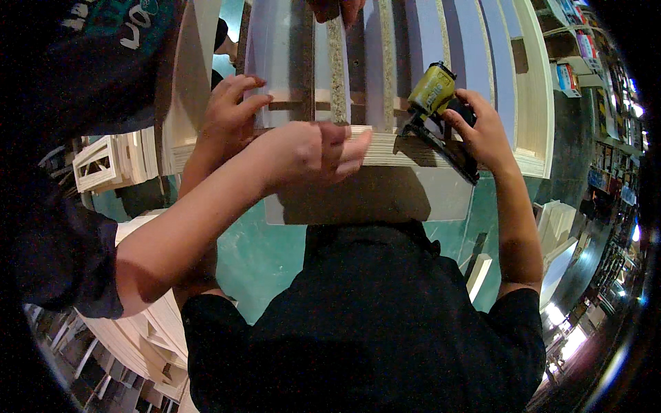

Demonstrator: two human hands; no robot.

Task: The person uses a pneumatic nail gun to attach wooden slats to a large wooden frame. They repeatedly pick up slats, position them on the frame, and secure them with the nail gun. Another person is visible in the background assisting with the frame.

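Observation:
My right hand (478, 131) is wrapped round the handle of a yellow and black nail gun (432, 88). Its black magazine slants across the front wooden rail (382, 157) of a large frame, and its nose is by the rail's inner edge. Near the frame's left end, my left hand (231, 110) rests with fingers stretched apart beside the dark-edged boards. A co-worker's arm crosses over my left forearm, their hand (327, 151) at the rail by the end of a chipboard strip (337, 69). Another hand (335, 9) is at that strip's far part.
Long pale panels (427, 34) run away from me inside the frame. A grey board (372, 196) lies below the rail over a green surface (268, 268). Wooden frames (113, 165) are stacked at left, more wood pieces (556, 230) at right. Shelves with boxes (568, 76) stand far right.

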